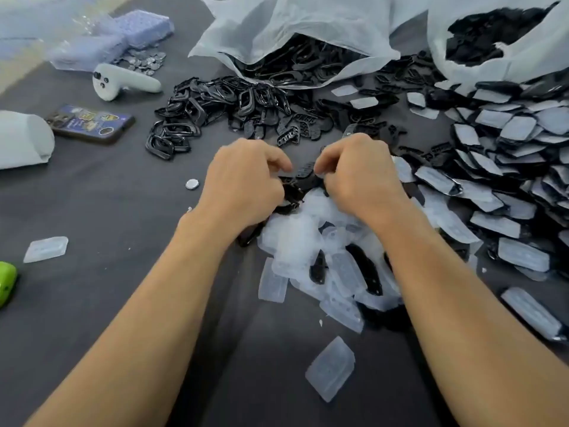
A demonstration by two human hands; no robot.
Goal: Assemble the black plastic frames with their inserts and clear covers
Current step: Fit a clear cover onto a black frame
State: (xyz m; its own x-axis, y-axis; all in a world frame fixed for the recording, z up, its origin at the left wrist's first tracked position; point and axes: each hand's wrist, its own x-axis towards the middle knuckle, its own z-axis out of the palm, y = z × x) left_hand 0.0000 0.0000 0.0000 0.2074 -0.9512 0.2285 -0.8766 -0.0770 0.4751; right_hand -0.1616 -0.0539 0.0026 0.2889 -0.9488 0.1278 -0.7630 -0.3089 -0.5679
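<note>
Black frame (303, 175) — small, perforated, pinched by both hands.

The frames (172, 140) are black plastic, smooth and glossy. The insert (304, 171) is also black plastic, but more matt. The covers (331, 368) are cloudy clear plastic with a soft shine. The cloth (92, 303) is dark grey and matt. The bags (277, 32) are thin, crinkled whitish film. The small disc (191, 184) looks like shiny metal.
</note>
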